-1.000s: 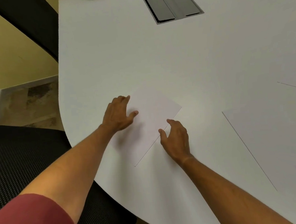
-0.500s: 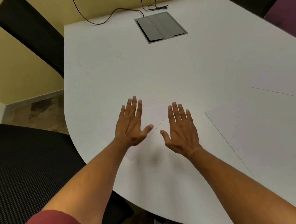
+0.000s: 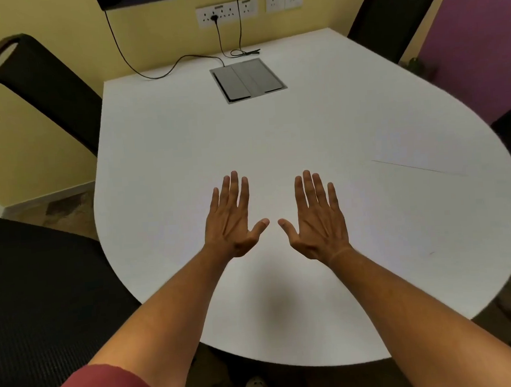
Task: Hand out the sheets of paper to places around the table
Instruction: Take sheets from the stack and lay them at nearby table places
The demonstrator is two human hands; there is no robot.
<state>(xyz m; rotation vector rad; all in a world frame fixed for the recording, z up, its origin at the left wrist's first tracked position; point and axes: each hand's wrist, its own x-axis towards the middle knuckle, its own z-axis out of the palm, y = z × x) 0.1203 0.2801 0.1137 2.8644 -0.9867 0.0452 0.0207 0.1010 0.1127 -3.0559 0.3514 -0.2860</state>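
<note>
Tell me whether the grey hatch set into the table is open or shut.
Shut. The grey hatch has both flaps lying flat within its frame in the table; only a dark gap shows along its left edge.

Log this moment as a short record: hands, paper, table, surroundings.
left hand: open, fingers straight and spread, holding nothing
right hand: open, fingers straight and spread, holding nothing
sheet of paper: flat on the table's right side, only its near edge stands out; any others too faint to tell
table: white, rounded near end, grey cable hatch set in the far part
chairs: black office chair at far left, another at far right
wall: sockets with a black cable running down onto the table
</note>
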